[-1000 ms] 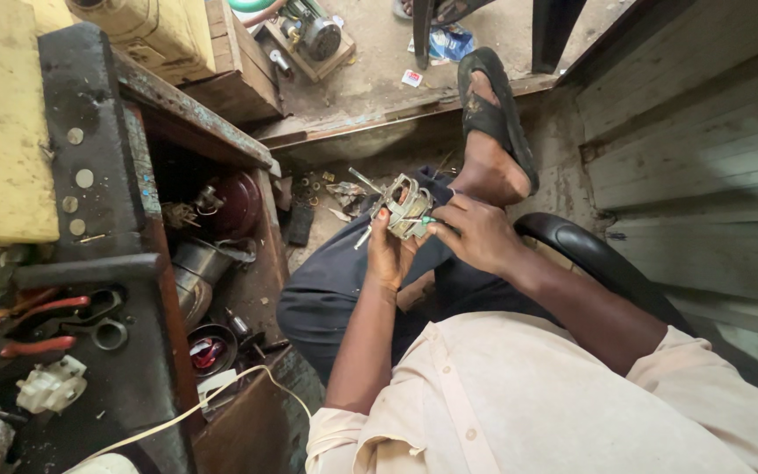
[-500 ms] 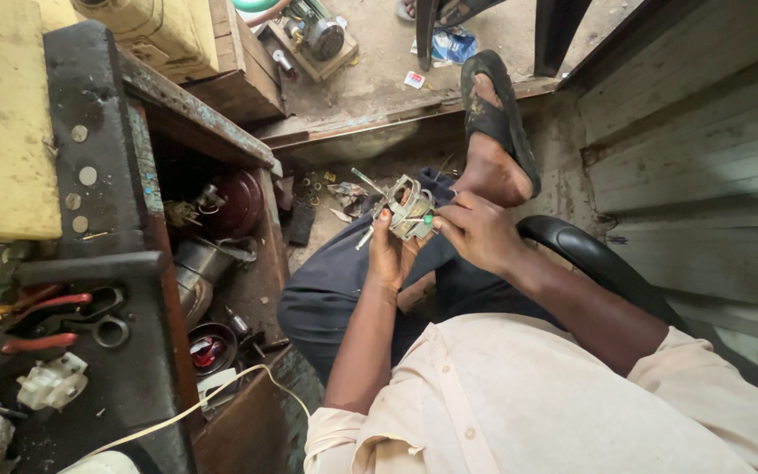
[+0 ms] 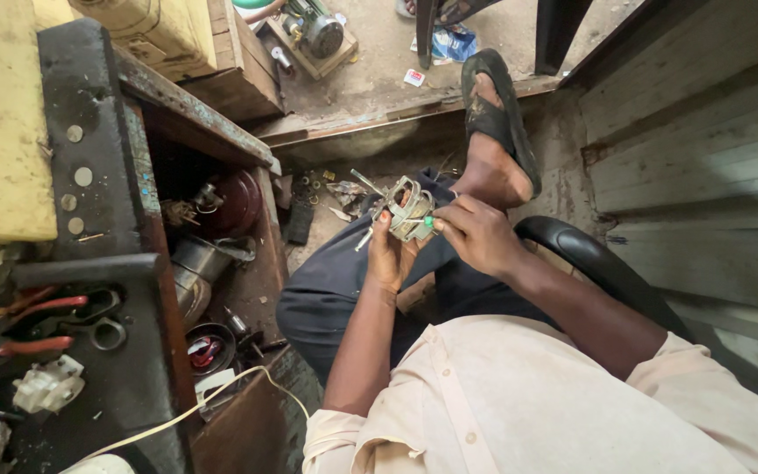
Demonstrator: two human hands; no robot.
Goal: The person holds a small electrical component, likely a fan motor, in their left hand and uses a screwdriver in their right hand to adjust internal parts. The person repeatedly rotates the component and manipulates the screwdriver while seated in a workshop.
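Both hands' grip (image 3: 436, 233) around small metal part (image 3: 408, 211), above lap.

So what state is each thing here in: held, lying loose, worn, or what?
Metal part: held up over the lap, gripped from both sides.
Left hand: closed on the part from below.
Right hand: fingers pinching the part's right side.
Sandal: worn, foot propped on the ledge.
Pliers: lying on the bench, unheld.
White cord: slack, trailing off the bench.
Small motor: standing on the floor.
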